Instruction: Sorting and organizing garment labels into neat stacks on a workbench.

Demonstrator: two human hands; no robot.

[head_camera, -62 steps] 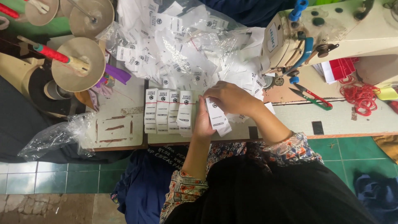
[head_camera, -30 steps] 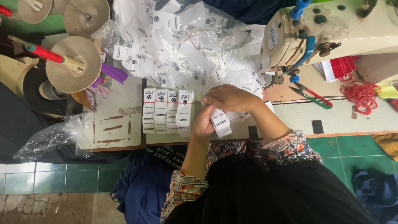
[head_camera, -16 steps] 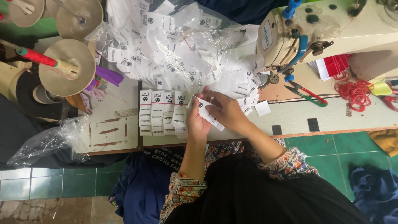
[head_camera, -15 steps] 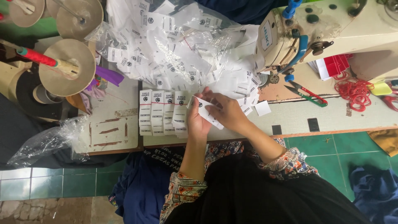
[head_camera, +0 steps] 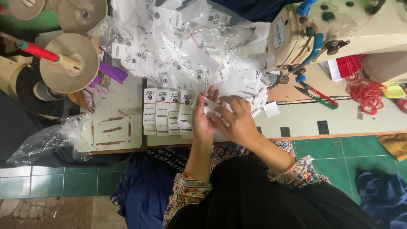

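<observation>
My left hand and my right hand meet over the table's front edge. Between them they pinch one white printed label, tilted, just right of a row of several white label stacks laid side by side. Behind the hands spreads a big heap of loose white labels mixed with clear plastic.
A cream sewing machine stands at the right, with green-and-red snips and a tangle of red rubber bands beside it. Round spool discs with a red rod are at the left. A clear plastic bag hangs off the left edge.
My hands have moved left with the label, from the open table toward the right end of the row of stacks. The label has turned from flat to tilted.
</observation>
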